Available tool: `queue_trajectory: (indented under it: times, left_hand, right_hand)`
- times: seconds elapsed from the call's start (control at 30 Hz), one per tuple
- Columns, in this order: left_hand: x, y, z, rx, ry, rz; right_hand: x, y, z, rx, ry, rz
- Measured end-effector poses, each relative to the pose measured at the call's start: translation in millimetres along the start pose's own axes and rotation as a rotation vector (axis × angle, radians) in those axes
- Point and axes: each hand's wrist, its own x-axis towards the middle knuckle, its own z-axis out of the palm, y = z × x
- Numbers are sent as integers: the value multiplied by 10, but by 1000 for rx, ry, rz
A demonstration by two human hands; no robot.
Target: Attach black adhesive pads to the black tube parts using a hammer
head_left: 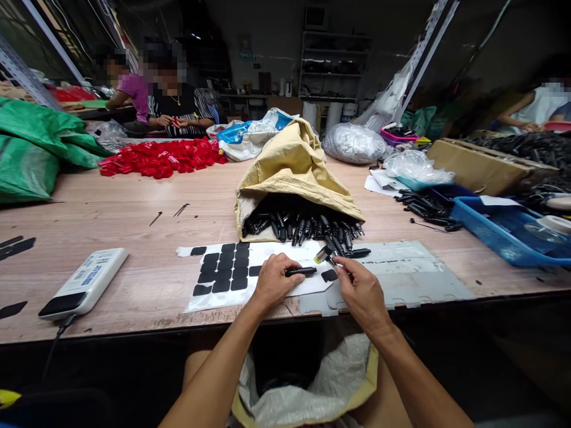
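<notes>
My left hand [275, 278] is closed around a slim black tube-shaped part [301, 271], which lies almost level and points to the right. Between thumb and fingers, my right hand [362, 291] grips a small hammer-like tool [324, 254] with a shiny head and a yellow-green end. The tool's head is above and to the right of the black part. Beneath the hands lies a white sheet [243, 298] bearing rows of black rounded-square stickers [222, 273]. Close to my right hand is a single black sticker [329, 275]. Loose black parts [307, 229] spill from a yellow woven sack [289, 160].
A white power bank [84, 279] with a cable lies at left. Behind are red pieces [163, 157] and a green sack [40, 148]. A blue tray [504, 229] and a cardboard box [482, 163] stand at right. An open sack [307, 404] sits below the table edge. Other people work farther back.
</notes>
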Motion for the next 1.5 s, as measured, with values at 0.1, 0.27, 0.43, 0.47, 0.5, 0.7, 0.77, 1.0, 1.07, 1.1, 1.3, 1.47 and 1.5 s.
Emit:
queue_trajectory:
  times: [0.1,0.27,0.43,0.47,0.5,0.7,0.77,1.0,1.07,1.1,1.3,1.47,1.5]
  left_hand:
    - [3,-12,6,-8,2,0]
    - [0,-33,16,-7,11,17]
    - [-2,-12,14,12,21,20]
    - [-2,-7,14,17,20,22]
    - [-1,-5,14,24,19,24]
    - [-5,0,17,39,18,33]
    - [-8,5,18,38,19,35]
    - [-6,5,23,27,9,25]
    - [-6,1,22,20,4,18]
    - [-6,-1,21,17,1,13]
    - [-6,15,13,26,-9,0]
    - [-4,17,13,32,-18,-8]
    - [-3,12,15,24,-16,-4]
  right_hand:
    - [-1,17,-23,0,9,12]
    - [-17,10,-1,15,8,-22]
    - [-24,-10,23,15,4,-41]
    - [-26,-18,25,17,5,-50]
    - [-28,-28,26,19,4,-62]
    - [-57,-117,40,11,-51,-124]
    - [-71,-138,50,3,-67,-128]
    - [-69,-180,66,-7,-72,-157]
    - [-51,-243,40,8,-53,-176]
    - [-44,-283,23,20,-38,-191]
    - [-124,-391,16,11,13,-297]
    - [-158,-282,39,-148,-79,-273]
    - [-138,-281,15,-133,-66,-264]
